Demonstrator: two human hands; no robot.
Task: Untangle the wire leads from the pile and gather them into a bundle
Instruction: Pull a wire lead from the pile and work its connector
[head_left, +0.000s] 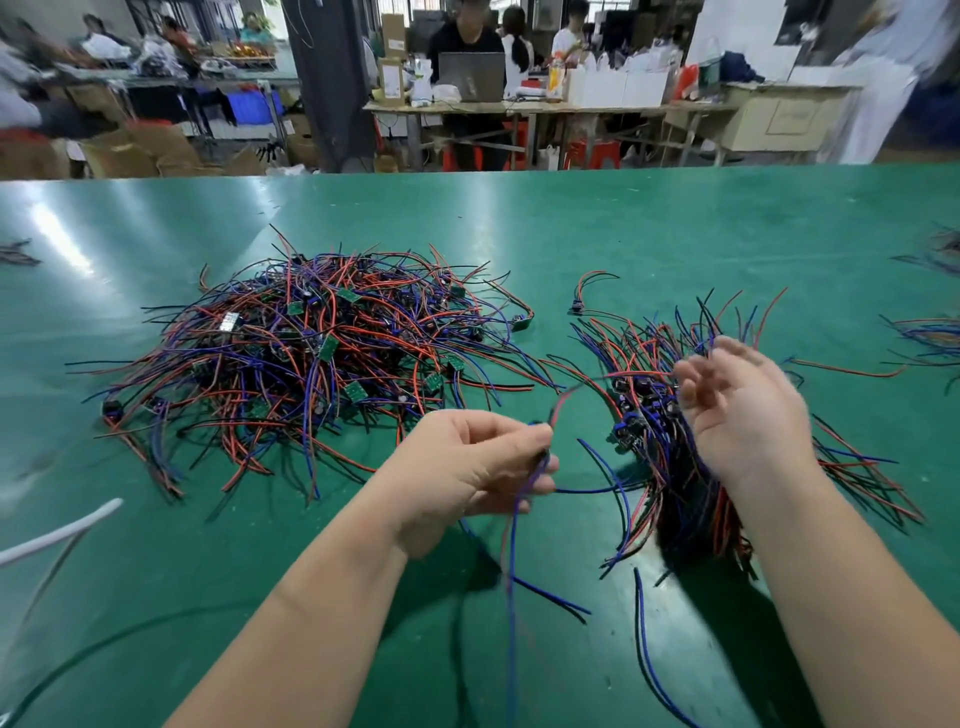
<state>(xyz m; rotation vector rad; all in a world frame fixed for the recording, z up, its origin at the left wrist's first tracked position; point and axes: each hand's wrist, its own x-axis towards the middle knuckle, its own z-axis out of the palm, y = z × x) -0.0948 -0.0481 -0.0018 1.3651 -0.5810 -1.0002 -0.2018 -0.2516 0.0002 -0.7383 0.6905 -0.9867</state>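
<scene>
Bare forearms (311, 623) reached out over the green tabletop (623, 218). On it the big tangled pile (311, 358) of red, blue and black wire leads lay to the left, and the gathered bundle (685, 467) lay beneath the right hand (743, 415). A dangling tail catching the bundle could, I judged, drag it apart. The left hand (467, 467) pinched one lead (511, 545) between its fingers (540, 441). The right hand's fingers (696, 384) looked loosely spread but blurred, so I couldn't tell if they held anything.

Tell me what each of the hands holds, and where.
Left hand pinches wire leads partway along their length; right hand is blurred, hold unclear.
</scene>
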